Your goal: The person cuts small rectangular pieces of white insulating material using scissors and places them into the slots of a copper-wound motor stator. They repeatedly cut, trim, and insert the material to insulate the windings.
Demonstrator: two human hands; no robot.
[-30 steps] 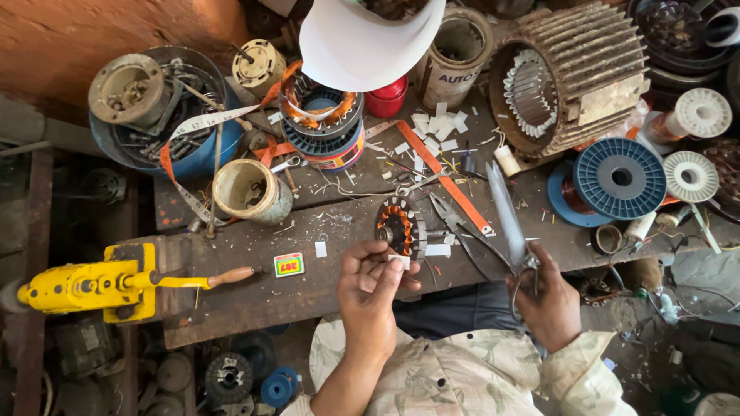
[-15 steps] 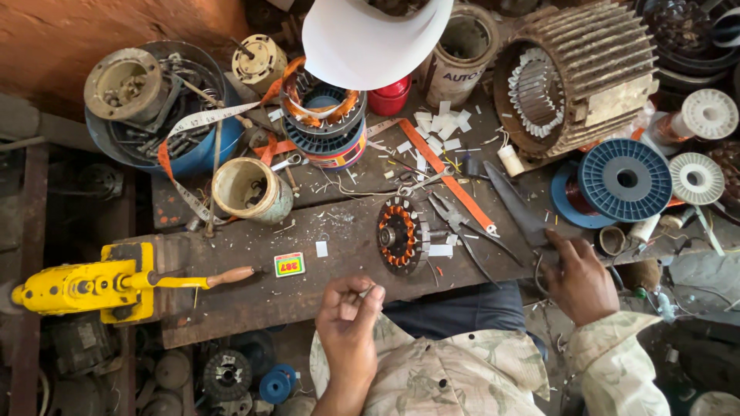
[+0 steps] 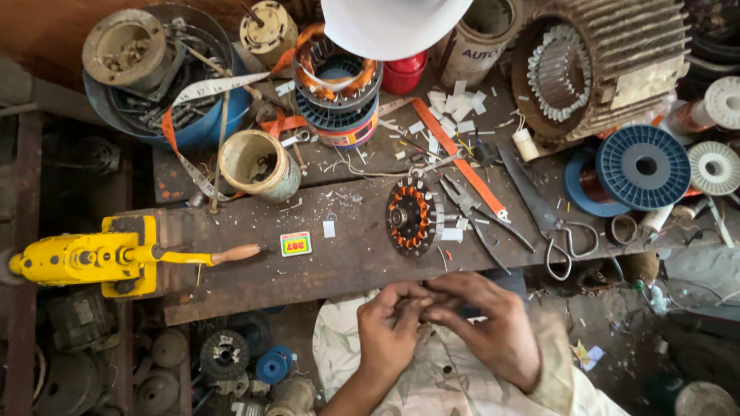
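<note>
At the near edge of the scarred wooden workbench [image 3: 254,266], just above the lap, the left hand [image 3: 389,331] and the right hand [image 3: 493,327] meet fingertip to fingertip, curled tight around something small; what they pinch is hidden between the fingers, so I cannot tell what it is or which way it points.

Nearest to them, lying apart on the bench, is the round stator core with orange copper windings [image 3: 412,217]. It rests flat, its axis pointing up toward the camera, with no long side to speak of; white paper slips jut from its right rim.

As a judgement, the risks are plain: the hands work off the bench edge over the lap, so a slipped piece could drop among the floor clutter. Long grey scissors [image 3: 543,216] and dark pliers [image 3: 474,219] lie just beside the stator, blades toward the reach path, and could nick a hand or be knocked off.
</note>
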